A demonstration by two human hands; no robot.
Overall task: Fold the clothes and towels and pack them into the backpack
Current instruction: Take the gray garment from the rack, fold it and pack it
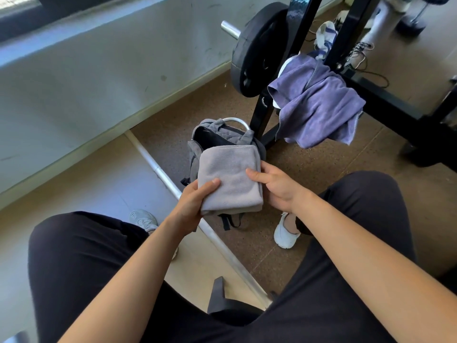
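1. A folded grey towel (230, 179) is held in the air over the open mouth of a grey backpack (217, 131), which stands on the gym floor between the seated person's feet.
2. The left hand (195, 201) grips the towel's near left corner, thumb on top and fingers curled beneath. The right hand (274, 186) holds the right edge, with one digit laid across the upper face.
3. The backpack's main compartment gapes dark; what, if anything, is already inside cannot be seen.
4. Beyond it, a purple towel (319, 107) hangs crumpled and unfolded over the black rack frame (385, 100), beside a barbell's weight plate (257, 53).
5. Farther back, a white-and-blue striped cloth (325, 37) lies bunched on the floor.
6. The task appears to be in its early or middle part: one towel is folded and about to be packed, while at least two pieces are left to fold and pack.
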